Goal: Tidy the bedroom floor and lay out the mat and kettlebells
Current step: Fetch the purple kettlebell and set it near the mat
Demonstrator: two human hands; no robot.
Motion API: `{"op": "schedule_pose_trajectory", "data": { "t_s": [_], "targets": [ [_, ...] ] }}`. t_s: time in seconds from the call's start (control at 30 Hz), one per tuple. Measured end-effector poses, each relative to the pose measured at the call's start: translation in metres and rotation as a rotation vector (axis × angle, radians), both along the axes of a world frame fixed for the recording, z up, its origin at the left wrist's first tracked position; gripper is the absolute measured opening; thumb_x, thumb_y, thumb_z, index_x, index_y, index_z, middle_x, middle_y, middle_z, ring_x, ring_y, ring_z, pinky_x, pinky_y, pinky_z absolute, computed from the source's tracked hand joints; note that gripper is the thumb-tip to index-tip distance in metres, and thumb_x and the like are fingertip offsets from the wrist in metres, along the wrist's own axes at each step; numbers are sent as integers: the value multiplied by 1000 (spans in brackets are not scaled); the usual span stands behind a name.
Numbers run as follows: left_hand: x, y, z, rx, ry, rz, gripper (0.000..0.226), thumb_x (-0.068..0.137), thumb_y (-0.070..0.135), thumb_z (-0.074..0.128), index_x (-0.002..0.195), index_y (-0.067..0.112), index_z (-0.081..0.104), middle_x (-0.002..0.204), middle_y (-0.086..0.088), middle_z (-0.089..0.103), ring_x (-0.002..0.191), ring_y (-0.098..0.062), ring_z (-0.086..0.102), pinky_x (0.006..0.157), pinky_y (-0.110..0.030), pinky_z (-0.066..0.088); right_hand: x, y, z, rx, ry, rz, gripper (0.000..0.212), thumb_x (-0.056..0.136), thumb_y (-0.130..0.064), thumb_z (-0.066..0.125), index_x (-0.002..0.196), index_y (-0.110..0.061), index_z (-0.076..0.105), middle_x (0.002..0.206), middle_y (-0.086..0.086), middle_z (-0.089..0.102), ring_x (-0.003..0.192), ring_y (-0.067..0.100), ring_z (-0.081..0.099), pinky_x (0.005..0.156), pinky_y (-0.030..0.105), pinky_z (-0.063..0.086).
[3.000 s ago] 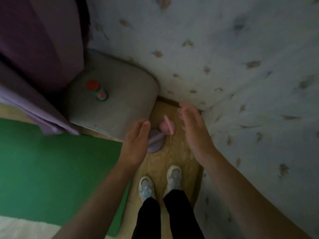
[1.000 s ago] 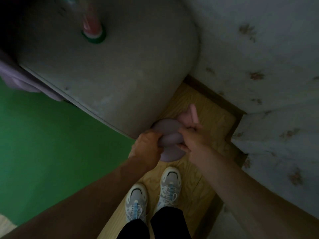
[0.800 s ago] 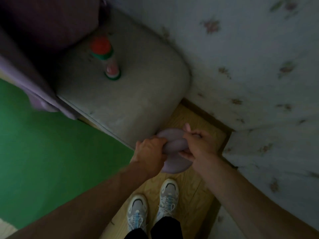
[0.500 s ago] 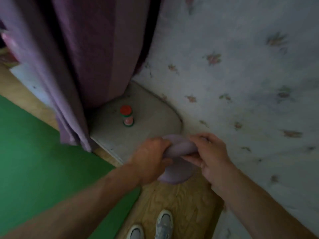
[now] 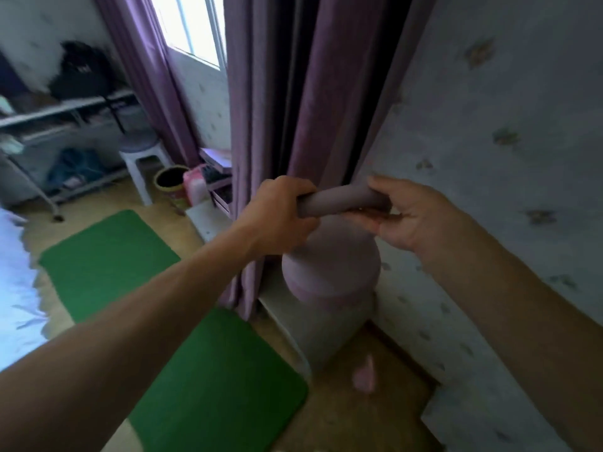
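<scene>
Item: purple kettlebell [image 5: 331, 269]. Position: centre of the frame, airborne, hanging by its handle in front of the purple curtain [image 5: 293, 93]. A second ago it sat on the wooden floor in the corner by the person's shoes; it is now lifted clear, and the view has risen with it to show the room.

Left hand [image 5: 280, 213]: fingers wrapped fully round the left end of the handle, carrying the load.
Right hand [image 5: 411, 216]: fingers [image 5: 378, 184] curled loosely over the right end, thumb beneath, palm partly open; a steadying hold, by appearance.

Item: green mat [image 5: 169, 321]. Position: lower left, already flat on the floor.

Item: pink kettlebell [image 5: 363, 376]. Position: lower centre-right, on the floor beside the grey padded stool [image 5: 329, 334]; blurred, untouched.

Status: mat laid; first kettlebell in transit, probably toward the mat; second remains to collect.

Handling note: weight looks considerable, so a swing into the curtain or wallpapered wall [image 5: 489, 125] is possible.
</scene>
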State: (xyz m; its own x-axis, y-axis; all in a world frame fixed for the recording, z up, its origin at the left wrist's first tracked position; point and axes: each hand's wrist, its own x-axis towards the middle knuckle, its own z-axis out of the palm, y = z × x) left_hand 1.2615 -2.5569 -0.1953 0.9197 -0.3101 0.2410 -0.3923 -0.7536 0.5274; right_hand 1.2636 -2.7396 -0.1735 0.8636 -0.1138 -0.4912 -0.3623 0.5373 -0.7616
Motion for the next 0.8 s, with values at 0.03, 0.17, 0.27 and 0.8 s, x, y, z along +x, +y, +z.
{"op": "schedule_pose_trajectory", "data": {
  "t_s": [0.03, 0.17, 0.27, 0.8],
  "targets": [
    [-8, 10, 17, -6, -14, 38, 21, 74, 18, 70, 95, 21, 71, 78, 1, 69, 72, -13, 64, 66, -30, 52, -3, 8, 18, 2, -17, 41, 14, 94, -3, 62, 84, -3, 53, 87, 22, 55, 75, 36, 59, 86, 61, 52],
    [-46, 49, 60, -99, -84, 180, 12, 68, 21, 71, 79, 26, 69, 60, 7, 59, 55, 1, 54, 53, -22, 37, -14, 54, 65, -53, -74, 196, 9, 93, -6, 65, 93, -2, 57, 97, 25, 60, 85, 39, 63, 71, 54, 56],
    [-68, 90, 76, -175, -94, 277, 12, 65, 20, 69, 77, 24, 71, 65, 3, 64, 59, -6, 57, 55, -23, 41, -19, 103, 85, -87, -117, 307, 9, 92, -7, 66, 92, -3, 58, 95, 23, 61, 88, 34, 63, 62, 49, 56],
    [-145, 406, 71, -232, -49, 668, 23, 55, 22, 61, 75, 27, 71, 63, 7, 66, 62, -14, 63, 56, -28, 48, -45, 452, 78, -95, -41, 697, 14, 94, -7, 65, 84, -1, 56, 91, 19, 54, 82, 33, 59, 88, 53, 52]
  ]
}}
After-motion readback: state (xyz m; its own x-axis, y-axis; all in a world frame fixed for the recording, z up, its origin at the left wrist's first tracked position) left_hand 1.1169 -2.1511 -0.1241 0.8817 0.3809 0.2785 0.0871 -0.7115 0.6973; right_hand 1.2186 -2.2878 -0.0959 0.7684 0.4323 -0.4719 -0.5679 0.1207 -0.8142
